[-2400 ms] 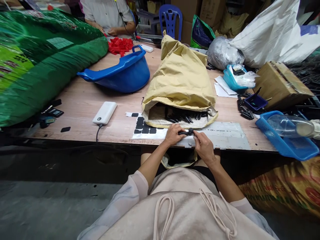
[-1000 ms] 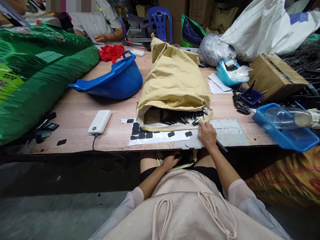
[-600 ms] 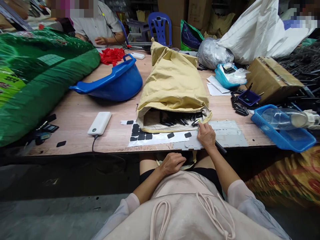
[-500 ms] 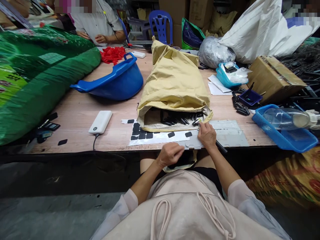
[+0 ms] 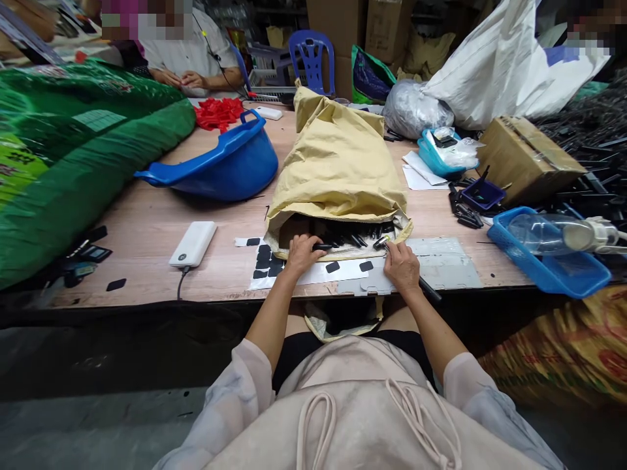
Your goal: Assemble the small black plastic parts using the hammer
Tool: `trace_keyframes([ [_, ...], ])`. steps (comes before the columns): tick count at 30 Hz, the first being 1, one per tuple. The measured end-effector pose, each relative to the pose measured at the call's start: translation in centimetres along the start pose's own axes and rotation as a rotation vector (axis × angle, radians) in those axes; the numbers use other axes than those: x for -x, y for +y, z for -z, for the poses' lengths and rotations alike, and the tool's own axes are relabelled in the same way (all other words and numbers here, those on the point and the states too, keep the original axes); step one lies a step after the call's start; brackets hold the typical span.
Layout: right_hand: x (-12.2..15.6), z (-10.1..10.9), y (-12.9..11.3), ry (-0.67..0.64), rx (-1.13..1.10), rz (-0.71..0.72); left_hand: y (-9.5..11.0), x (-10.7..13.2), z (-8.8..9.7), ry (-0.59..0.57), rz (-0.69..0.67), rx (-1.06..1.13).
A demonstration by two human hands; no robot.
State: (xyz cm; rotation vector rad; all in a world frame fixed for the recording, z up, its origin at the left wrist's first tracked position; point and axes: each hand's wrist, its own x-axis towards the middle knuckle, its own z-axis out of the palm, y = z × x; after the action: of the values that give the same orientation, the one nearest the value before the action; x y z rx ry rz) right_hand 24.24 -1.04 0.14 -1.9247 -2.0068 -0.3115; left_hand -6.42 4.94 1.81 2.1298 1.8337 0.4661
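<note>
A yellow sack [image 5: 343,163] lies on the table with its mouth facing me, and many slim black pieces [image 5: 355,236] show inside. My left hand [image 5: 302,254] is at the left of the mouth, fingers closed on a slim black piece [image 5: 321,247]. To the right, my right hand [image 5: 402,266] is closed around a black-handled tool [image 5: 430,290], its handle sticking out under the wrist. A shiny metal end [image 5: 381,242] shows just past those fingers; its join to the handle is hidden. Below the mouth lies a white sheet with black rounded stickers [image 5: 333,267].
A blue basin [image 5: 230,163] and a white power bank [image 5: 193,244] with a cable stand left. On the right are a blue basket [image 5: 548,261] with a clear bottle, a cardboard box [image 5: 531,156] and loose black parts. A co-worker's hands [image 5: 193,80] are across the table.
My left hand has moved forward and left from the table edge to the sack mouth, onto a black piece. My right hand has stayed nearly in place with the tool.
</note>
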Motion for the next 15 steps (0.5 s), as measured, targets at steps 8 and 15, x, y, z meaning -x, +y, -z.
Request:
trace_keyframes([
  [8, 0.0, 0.2, 0.0, -0.007, -0.029, -0.002, 3.7, 3.3, -2.1, 0.103, -0.330, 0.225],
  [15, 0.1, 0.3, 0.0, 0.006, -0.020, -0.004, 6.1, 4.1, -5.0, 0.029, -0.281, 0.299],
])
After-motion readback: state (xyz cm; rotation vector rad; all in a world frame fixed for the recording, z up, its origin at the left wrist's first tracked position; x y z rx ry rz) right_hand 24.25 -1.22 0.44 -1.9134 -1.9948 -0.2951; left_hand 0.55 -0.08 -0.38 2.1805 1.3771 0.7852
